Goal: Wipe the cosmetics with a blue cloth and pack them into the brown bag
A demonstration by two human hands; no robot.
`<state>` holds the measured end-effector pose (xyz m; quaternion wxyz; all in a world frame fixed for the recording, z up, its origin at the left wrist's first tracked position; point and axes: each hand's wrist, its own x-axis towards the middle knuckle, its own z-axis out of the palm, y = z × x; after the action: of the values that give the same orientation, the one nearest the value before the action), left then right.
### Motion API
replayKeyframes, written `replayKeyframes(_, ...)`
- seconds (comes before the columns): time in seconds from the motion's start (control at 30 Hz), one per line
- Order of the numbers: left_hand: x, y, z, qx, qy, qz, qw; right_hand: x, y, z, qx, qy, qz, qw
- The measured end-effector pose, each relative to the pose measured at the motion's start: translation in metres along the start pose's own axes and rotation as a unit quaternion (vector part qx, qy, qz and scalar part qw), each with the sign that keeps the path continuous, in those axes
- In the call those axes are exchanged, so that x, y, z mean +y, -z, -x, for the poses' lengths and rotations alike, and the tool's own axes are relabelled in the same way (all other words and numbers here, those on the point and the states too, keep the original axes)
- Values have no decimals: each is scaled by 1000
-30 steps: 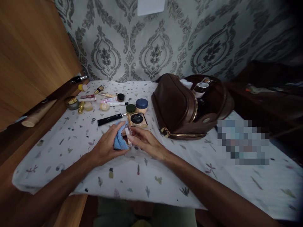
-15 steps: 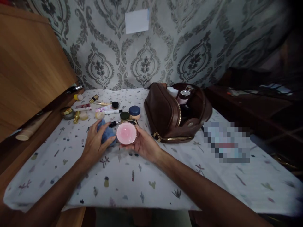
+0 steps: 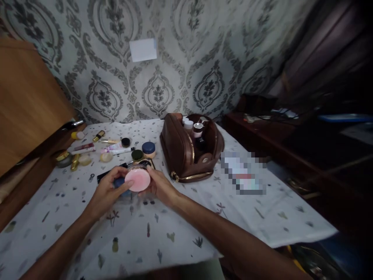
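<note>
My right hand [image 3: 161, 188] grips a round pink cosmetic jar [image 3: 138, 180] from its right side, its pink face tilted toward me. A crumpled blue cloth [image 3: 119, 182] is bunched in my left hand [image 3: 108, 190], whose thumb lies on the jar's pink face. Both hands are closed, above the near middle of the table. Just behind them lies a dark slim cosmetic tube [image 3: 112, 170], partly covered by my left fingers. A dark green-lidded jar [image 3: 137, 155] and a blue-lidded jar [image 3: 148, 149] stand beyond my right hand.
An open brown leather bag [image 3: 186, 155] with bottles inside stands to the right. Several small cosmetics, among them a white tube [image 3: 122, 151] and a dark jar [image 3: 63, 158], are spread at the back left. A wooden panel [image 3: 29, 105] borders the left; a pixelated item [image 3: 243, 175] lies right.
My view has turned right, so things appear further left. My left hand has closed in on the jar, its thumb now on the pink face. The jar tilts flatter.
</note>
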<state>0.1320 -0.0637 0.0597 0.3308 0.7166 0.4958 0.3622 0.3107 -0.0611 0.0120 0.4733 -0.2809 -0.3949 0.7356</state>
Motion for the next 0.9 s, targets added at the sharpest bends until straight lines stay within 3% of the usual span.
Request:
replayKeyframes(0.17, 18, 16, -6, -62, -50, -117, 990, -11, -3, 10, 1, 62, 46, 997)
replayKeyframes(0.27, 31, 20, -7, -89, -60, -124, 986, -30, -2, 29, 3, 97, 108, 989)
replayKeyframes(0.4, 55, 11, -15, -83, -81, -94, 989, -71, 8, 67, 15, 152, 297, 942)
replayKeyframes(0.47, 72, 2, -24, -61, -104, -88, 989, -96, 18, 84, 57, 199, 407, 890)
replayKeyframes(0.6, 108, -19, -52, -15, -161, -81, 983, -144, 48, 101, 149, 275, 626, 715)
replayKeyframes(0.67, 125, -31, -69, -23, -198, -91, 976, -162, 61, 104, 149, 224, 738, 618)
replayKeyframes(0.77, 144, -51, -92, -40, -254, -114, 960, -176, 72, 108, 110, 89, 858, 494)
replayKeyframes(0.83, 151, -65, -105, -55, -270, -139, 951, -179, 75, 114, 81, 43, 892, 443)
replayKeyframes(0.9, 155, -76, -115, -72, -274, -157, 946, -178, 79, 122, 54, 52, 905, 418)
